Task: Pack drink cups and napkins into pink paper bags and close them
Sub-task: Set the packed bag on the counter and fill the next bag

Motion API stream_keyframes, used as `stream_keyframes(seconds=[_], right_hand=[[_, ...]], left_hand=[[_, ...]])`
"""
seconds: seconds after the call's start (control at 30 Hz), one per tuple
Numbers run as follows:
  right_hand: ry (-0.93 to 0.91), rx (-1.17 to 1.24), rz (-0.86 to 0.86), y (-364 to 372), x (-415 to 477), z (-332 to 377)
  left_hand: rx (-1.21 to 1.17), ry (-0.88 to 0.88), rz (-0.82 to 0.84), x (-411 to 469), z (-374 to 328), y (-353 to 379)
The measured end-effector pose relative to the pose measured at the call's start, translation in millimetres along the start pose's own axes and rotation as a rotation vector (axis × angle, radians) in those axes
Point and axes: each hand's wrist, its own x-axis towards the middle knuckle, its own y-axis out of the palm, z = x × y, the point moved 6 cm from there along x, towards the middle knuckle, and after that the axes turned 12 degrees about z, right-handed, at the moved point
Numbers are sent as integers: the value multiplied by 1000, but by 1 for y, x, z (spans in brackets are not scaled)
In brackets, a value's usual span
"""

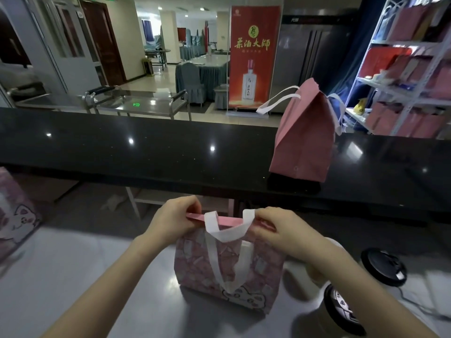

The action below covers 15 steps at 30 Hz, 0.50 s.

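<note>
A pink patterned paper bag (227, 269) with white handles stands upright on the grey table in front of me. My left hand (174, 217) pinches the left end of its folded top edge. My right hand (280, 228) pinches the right end, next to a white handle. The bag's inside is hidden. A second pink bag (303, 140), closed at the top, stands on the black counter at the right. Two drink cups with black lids (344, 311) (384, 265) sit on the table to the right of the bag, partly behind my right forearm.
A raised black counter (146, 147) runs across behind the table. Another pink patterned bag (14, 215) lies at the far left edge. Shelves with red and pink boxes (410, 69) stand at the far right. A red banner (253, 57) stands beyond the counter.
</note>
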Motion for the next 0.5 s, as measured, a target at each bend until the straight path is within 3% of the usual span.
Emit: stream_keyframes(seconds=[0.1, 0.3, 0.5], right_hand=[[7, -178, 58, 12, -8, -2], [43, -189, -220, 20, -17, -11], [19, -242, -292, 25, -16, -12]], left_hand=[[46, -13, -25, -4, 1, 2], [14, 21, -25, -19, 5, -4], [56, 46, 98, -31, 7, -12]])
